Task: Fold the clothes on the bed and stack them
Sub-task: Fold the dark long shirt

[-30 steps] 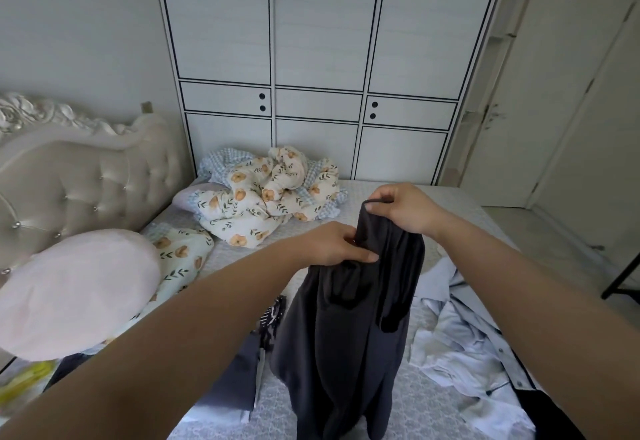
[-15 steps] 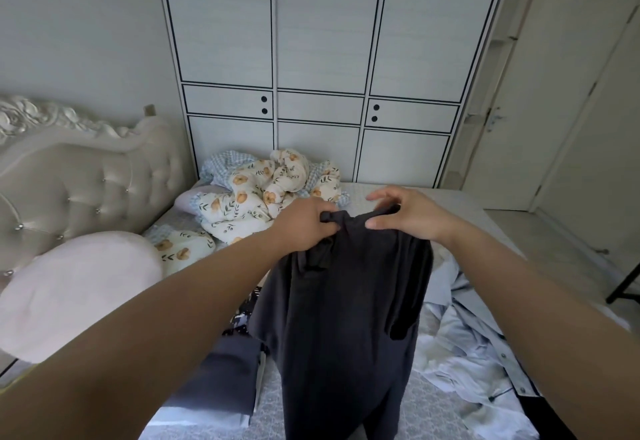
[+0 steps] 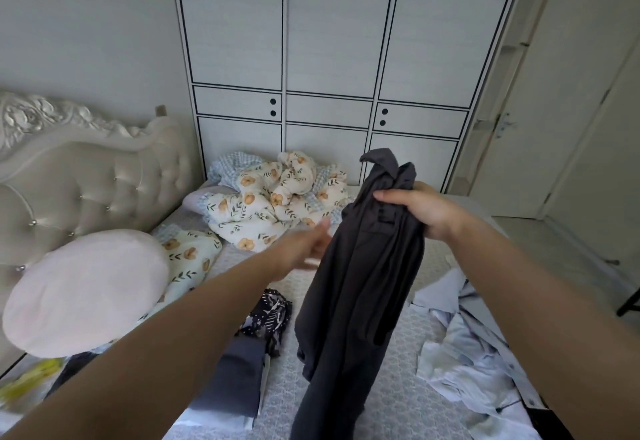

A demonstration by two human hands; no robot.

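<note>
Right hand (image 3: 424, 213) raised, fingers clenched around dark grey garment (image 3: 353, 294); left hand (image 3: 304, 249) outstretched, fingers loose, empty.

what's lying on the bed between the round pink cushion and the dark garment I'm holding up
In the head view, a patterned black-and-white cloth atop a folded grey piece lies between the pink cushion and the dark garment, with the left forearm crossing above.

Dark grey garment (image 3: 360, 284) in the right grip (image 3: 420, 211); left of it, cream quilt (image 3: 273, 207) with orange flowers; below-right, pale blue shirt (image 3: 464, 353); far left, pink cushion (image 3: 83, 290).
</note>
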